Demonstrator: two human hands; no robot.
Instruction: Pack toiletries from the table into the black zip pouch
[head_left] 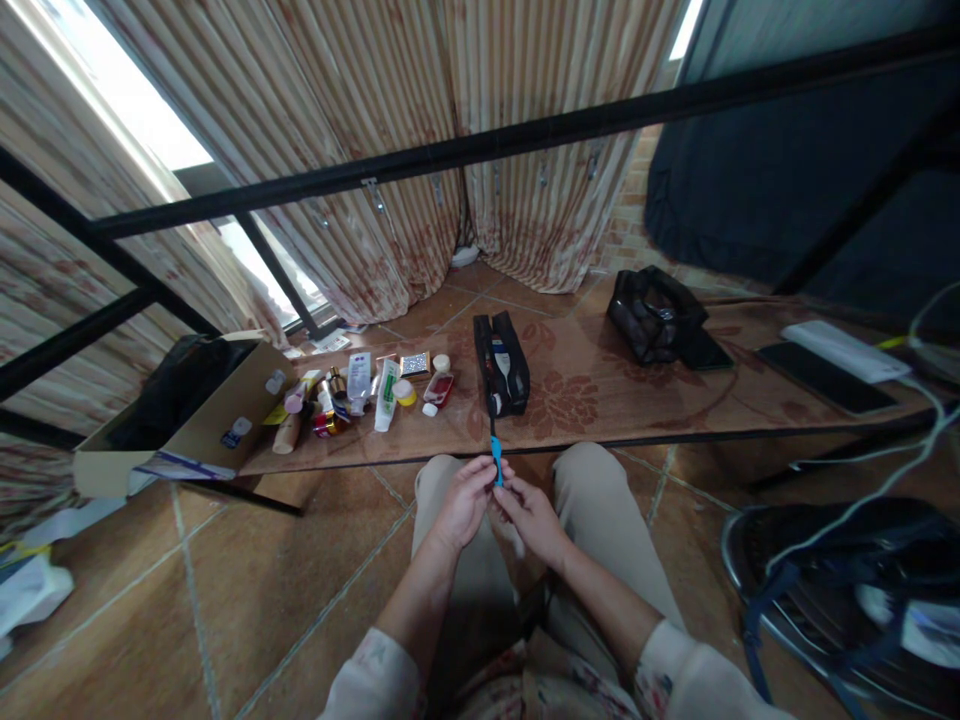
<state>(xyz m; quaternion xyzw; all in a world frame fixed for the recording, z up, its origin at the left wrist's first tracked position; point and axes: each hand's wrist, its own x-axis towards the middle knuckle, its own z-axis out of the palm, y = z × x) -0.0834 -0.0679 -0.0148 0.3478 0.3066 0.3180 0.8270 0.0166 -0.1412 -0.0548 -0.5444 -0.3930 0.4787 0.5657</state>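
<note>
A: In the head view, what are the 2 hands doing?

B: They're together, low over the lap. The left hand [466,500] pinches a slim blue item [496,455], and the right hand [534,515] has its thumb and fingertips closed near the lower end.

A: Where exactly is that item?

B: Between the fingers, pointing away from the body, at the near edge of the cloth-covered bench [577,400]. It's too small to tell what it is.

A: And just beyond it?

B: An open black mesh pouch [519,350] with a white-and-blue tube [502,362] inside.

A: What's to the left of the pouch?

B: A cluster of toiletries: a green-and-white tube [386,396], a yellow jar [405,392], a glittery case [415,365] and more. Past those stands a cardboard box [247,405] with a black plastic bag [176,385] in it.

A: To the right?

B: A 2nd black mesh bag [651,315], then a black smartphone [825,377] just beside a white power bank [844,350].
</note>
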